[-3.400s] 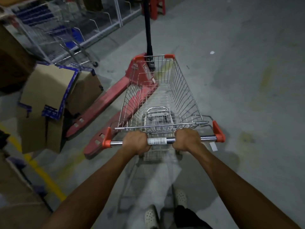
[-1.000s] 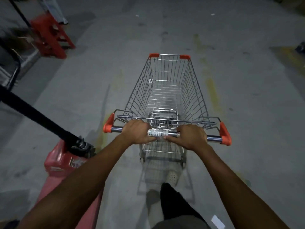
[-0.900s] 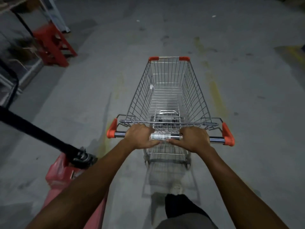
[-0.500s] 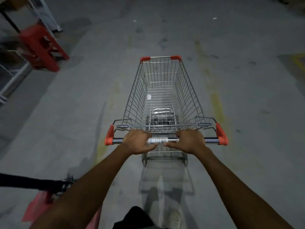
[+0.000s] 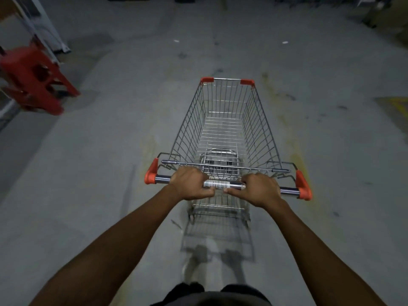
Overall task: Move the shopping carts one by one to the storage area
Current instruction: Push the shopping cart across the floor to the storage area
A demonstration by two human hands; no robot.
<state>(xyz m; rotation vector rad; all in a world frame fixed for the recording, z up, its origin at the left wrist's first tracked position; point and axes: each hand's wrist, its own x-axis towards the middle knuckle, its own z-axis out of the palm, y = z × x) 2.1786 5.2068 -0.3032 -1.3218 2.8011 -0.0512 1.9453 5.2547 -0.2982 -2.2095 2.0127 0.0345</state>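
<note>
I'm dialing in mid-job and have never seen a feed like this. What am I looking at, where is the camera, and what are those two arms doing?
There is no machine here: a person is doing the job with bare hands. The single picture comes from a wide-angle camera worn on the head, looking forward and down, so the two arms reach into view from the bottom.

The left hand and the right hand are each closed around the handle bar of a wire shopping cart with orange corner caps. The basket appears empty; only its folding seat flap shows at the near end.

The cart stands on a grey concrete floor with faded yellow marks. A red plastic stool, blurred, sits at the far left beside some shelving legs. Straight ahead of the cart the floor looks open.
</note>
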